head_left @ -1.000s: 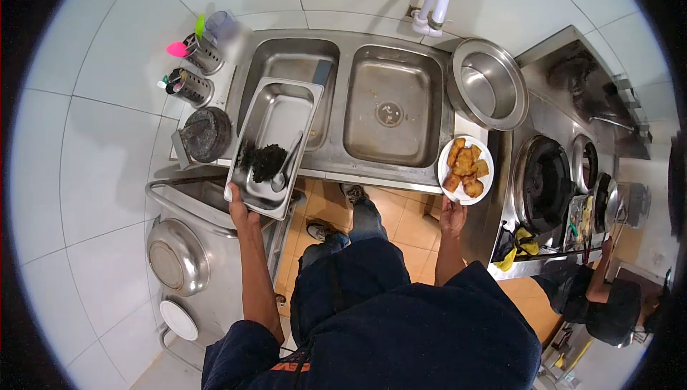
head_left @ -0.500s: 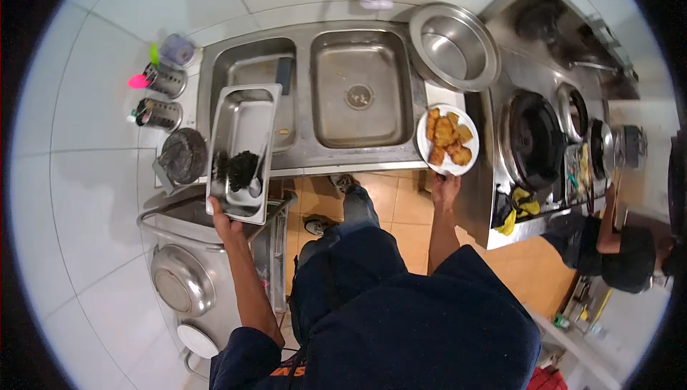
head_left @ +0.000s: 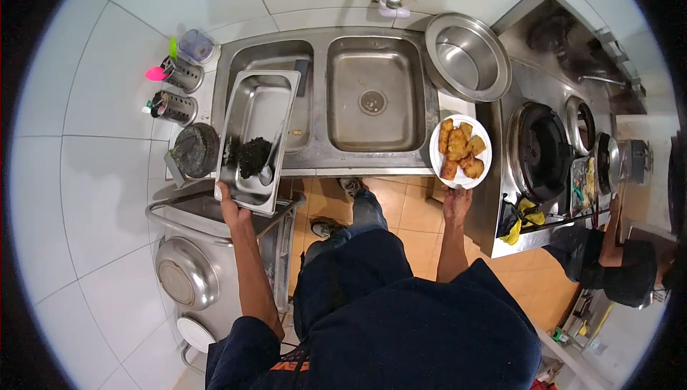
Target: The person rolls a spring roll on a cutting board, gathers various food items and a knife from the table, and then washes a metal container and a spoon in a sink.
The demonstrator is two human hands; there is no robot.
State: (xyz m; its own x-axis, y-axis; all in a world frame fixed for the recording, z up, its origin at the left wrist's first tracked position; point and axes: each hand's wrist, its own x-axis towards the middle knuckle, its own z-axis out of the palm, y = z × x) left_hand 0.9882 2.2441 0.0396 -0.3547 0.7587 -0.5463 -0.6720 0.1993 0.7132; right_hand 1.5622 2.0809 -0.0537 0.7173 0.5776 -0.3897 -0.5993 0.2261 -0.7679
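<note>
My left hand (head_left: 234, 208) grips the near end of a long steel food pan (head_left: 268, 98), which tilts over the left sink basin and the counter's front edge. Inside the pan lie a dark, leafy-looking clump (head_left: 254, 158) and a spoon (head_left: 266, 174). On the other side, my right hand (head_left: 456, 206) is closed on the near rim of a white plate (head_left: 443, 172), with part of the fingers hidden under it. Several golden fried pieces (head_left: 458, 144) sit on that plate, level with the counter's right end.
Behind is a double steel sink (head_left: 320, 104), with a large steel pot (head_left: 469, 59) at its right. A stone mortar (head_left: 195, 150) and utensil holders (head_left: 182, 75) stand left. A stove (head_left: 540, 150) is at right, where another person (head_left: 630, 265) stands. A steel trolley (head_left: 236, 279) is lower left.
The view has shifted, so the sink and stove sit slightly further right and lower. Against the sink, the pan has moved slightly away from me. Both hands keep their hold.
</note>
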